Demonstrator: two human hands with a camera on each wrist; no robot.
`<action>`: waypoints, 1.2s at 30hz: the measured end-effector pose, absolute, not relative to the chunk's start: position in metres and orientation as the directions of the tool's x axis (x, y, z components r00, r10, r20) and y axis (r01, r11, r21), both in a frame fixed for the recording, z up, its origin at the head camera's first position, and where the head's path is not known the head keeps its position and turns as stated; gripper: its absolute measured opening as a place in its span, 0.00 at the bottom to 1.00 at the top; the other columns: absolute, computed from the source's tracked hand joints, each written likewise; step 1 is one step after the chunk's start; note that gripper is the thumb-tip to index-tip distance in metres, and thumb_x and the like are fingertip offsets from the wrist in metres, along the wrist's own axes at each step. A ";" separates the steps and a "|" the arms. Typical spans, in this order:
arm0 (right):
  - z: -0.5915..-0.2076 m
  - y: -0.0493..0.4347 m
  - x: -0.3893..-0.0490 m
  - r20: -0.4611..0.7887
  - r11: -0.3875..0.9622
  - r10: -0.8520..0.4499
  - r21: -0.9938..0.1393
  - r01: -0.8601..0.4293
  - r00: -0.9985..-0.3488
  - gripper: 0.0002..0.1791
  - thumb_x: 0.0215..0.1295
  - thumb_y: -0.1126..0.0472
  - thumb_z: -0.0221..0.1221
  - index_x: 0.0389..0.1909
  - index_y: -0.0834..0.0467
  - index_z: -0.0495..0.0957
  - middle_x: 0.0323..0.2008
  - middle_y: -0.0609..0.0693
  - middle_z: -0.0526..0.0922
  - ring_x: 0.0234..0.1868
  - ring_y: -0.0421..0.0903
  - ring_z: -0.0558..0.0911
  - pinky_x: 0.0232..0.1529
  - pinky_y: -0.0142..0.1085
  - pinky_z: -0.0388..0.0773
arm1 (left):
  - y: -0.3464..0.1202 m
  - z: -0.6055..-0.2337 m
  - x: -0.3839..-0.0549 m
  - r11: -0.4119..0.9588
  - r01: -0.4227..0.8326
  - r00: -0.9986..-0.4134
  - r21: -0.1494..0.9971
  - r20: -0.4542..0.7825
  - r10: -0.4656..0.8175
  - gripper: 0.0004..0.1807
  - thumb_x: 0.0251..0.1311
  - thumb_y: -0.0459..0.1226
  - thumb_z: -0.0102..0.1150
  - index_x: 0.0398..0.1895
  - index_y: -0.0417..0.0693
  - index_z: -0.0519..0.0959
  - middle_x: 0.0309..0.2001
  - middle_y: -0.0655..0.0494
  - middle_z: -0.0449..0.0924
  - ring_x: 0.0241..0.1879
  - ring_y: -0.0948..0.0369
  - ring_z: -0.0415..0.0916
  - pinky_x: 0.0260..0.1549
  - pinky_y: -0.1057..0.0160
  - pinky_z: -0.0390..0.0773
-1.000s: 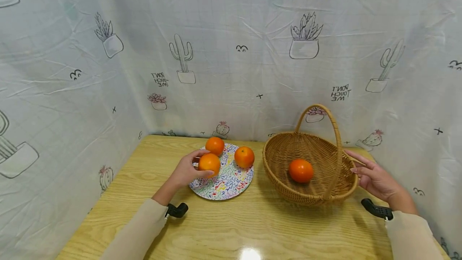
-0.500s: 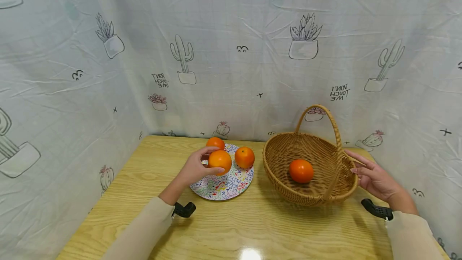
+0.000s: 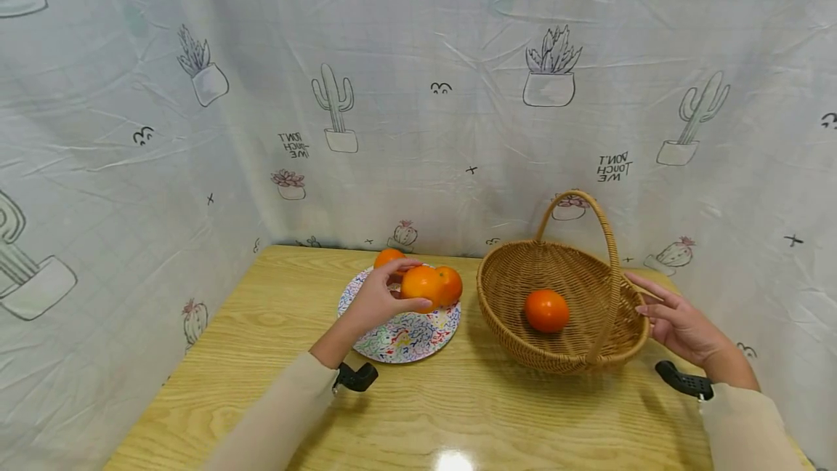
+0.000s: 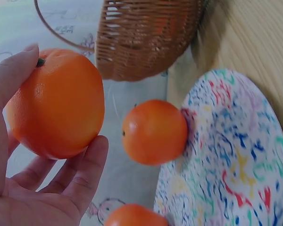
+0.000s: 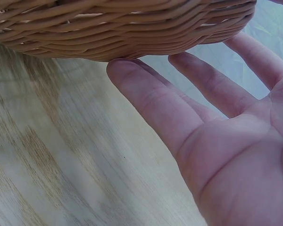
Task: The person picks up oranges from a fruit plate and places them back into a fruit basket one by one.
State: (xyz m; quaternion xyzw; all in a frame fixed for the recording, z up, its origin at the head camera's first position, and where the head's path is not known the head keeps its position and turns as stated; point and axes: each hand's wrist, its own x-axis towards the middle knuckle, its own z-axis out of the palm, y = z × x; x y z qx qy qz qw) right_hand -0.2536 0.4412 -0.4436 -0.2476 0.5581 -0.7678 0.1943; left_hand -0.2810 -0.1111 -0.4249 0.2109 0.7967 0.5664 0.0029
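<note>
My left hand grips an orange between thumb and fingers, lifted over the plate's right part. A round plate with multicoloured squiggles lies beneath it. Two more oranges sit on this plate: one at the back, partly behind my fingers, and one on the right, partly covered by the held orange. To the right stands a wicker basket with a tall handle and an orange-red fruit inside. Fairly straight fingers of my right hand touch the basket's outer right side.
Everything stands on a light wooden table. A whitish curtain printed with potted cacti hangs behind the table and along its sides. Between plate and basket is a narrow strip of tabletop. The basket's handle arches above its rim.
My left hand has carried the orange rightward and slightly up, from the plate's left part to in front of the right-hand orange. My right hand and the basket have stayed in place.
</note>
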 end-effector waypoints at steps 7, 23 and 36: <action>-0.443 0.440 -0.256 0.160 -0.327 -0.593 -0.944 0.054 -0.789 0.39 0.78 0.78 0.30 0.82 0.45 0.53 0.61 0.47 0.77 0.51 0.42 0.84 0.52 0.38 0.86 | -0.095 -0.415 -0.282 0.240 0.340 -0.904 0.909 0.245 0.351 0.34 0.53 0.46 0.79 0.65 0.59 0.78 0.61 0.54 0.75 0.54 0.51 0.77 0.49 0.57 0.86; -0.443 0.441 -0.254 0.170 -0.317 -0.576 -0.948 0.027 -0.800 0.37 0.79 0.76 0.30 0.83 0.47 0.49 0.66 0.40 0.67 0.44 0.38 0.83 0.47 0.36 0.86 | -0.057 -0.390 -0.298 0.233 0.374 -0.882 0.898 0.268 0.387 0.32 0.54 0.48 0.78 0.64 0.64 0.78 0.61 0.59 0.79 0.54 0.55 0.79 0.46 0.57 0.86; -0.441 0.442 -0.251 0.134 -0.298 -0.552 -0.954 0.044 -0.823 0.36 0.81 0.74 0.32 0.83 0.45 0.48 0.64 0.40 0.69 0.46 0.39 0.83 0.49 0.37 0.86 | -0.018 -0.381 -0.307 0.226 0.379 -0.875 0.897 0.267 0.404 0.32 0.54 0.45 0.77 0.64 0.60 0.77 0.58 0.56 0.80 0.54 0.55 0.79 0.47 0.58 0.84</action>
